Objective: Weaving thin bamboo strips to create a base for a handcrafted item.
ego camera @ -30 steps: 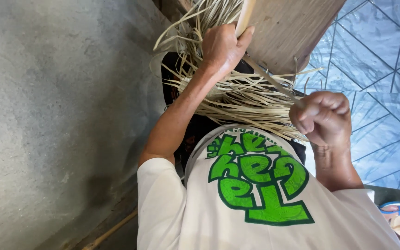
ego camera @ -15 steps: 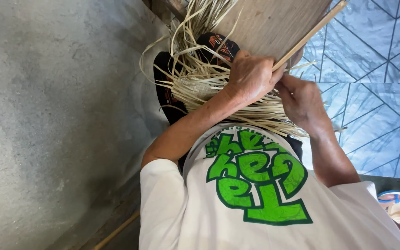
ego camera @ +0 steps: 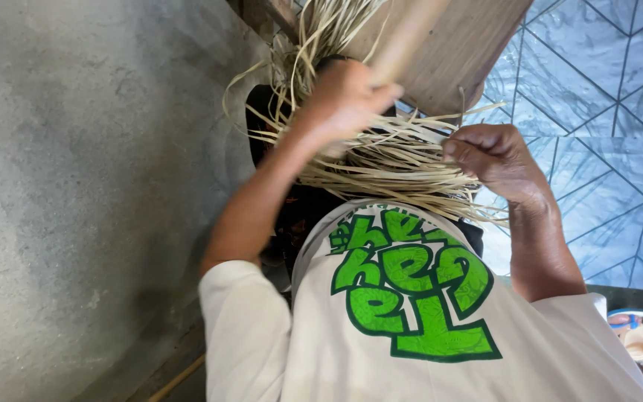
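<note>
A bundle of pale dried straw strips (ego camera: 392, 160) lies across my lap, its loose ends fanning up and to the right. My left hand (ego camera: 344, 100) is closed around a thin wooden stick (ego camera: 411, 33), which is blurred and points up and right over the strips. My right hand (ego camera: 496, 156) sits at the right end of the bundle, with its fingers pinching some strips. A flat wooden board (ego camera: 459, 56) lies just beyond both hands. My cream shirt with a green print (ego camera: 411, 298) fills the lower part of the view.
Grey concrete (ego camera: 91, 186) covers the left side. Blue patterned tiles (ego camera: 604, 112) cover the right. Dark cloth (ego camera: 266, 123) shows under the strips. A thin stick (ego camera: 176, 378) lies at the bottom left, and small blue and orange items (ego camera: 630, 327) at the bottom right.
Half a second ago both hands met on the stick. My right hand has since let go and dropped to the strips, while my left hand has swung the stick upward.
</note>
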